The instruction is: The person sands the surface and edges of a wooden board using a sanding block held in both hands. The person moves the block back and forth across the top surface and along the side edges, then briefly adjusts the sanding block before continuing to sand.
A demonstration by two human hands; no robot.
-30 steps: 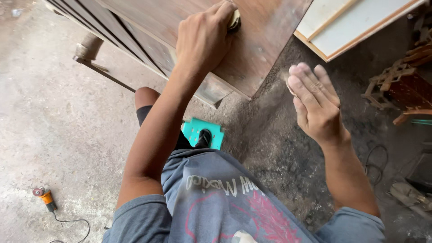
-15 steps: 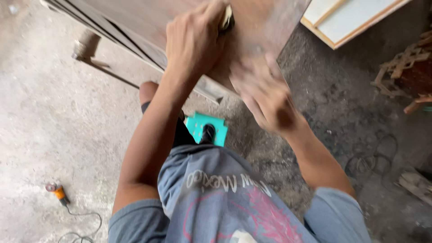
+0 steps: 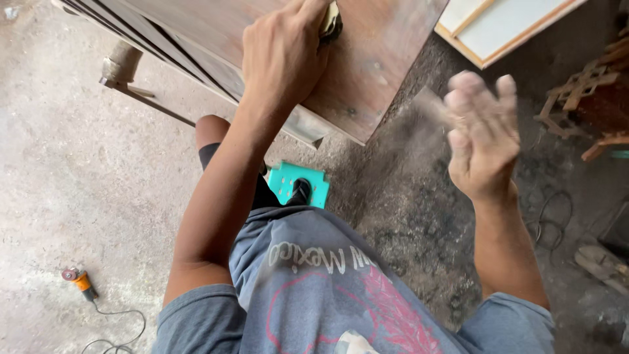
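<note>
Pressing a folded sanding pad [image 3: 331,18] flat against the brown cabinet top [image 3: 386,52] near its front edge, the left hand [image 3: 285,56] is gripping it tightly, while the right hand [image 3: 481,134] is hovering open, empty, fingers spread, beyond the cabinet's corner.

Plenty of room on the concrete floor [image 3: 78,164] off to the left, only a small orange power tool [image 3: 80,280] and its looping cord [image 3: 118,328] lay down low there; the brown wooden cabinet [image 3: 386,46] blocked everything straight ahead, its leg [image 3: 121,62] and a thin rail sticking out underneath; the right hand [image 3: 481,141] hung in the open gap between the cabinet corner and the white framed panel [image 3: 504,26]; far right was cluttered with carved wooden pieces [image 3: 590,92] and loose cables [image 3: 550,216] on the dusty ground.
</note>
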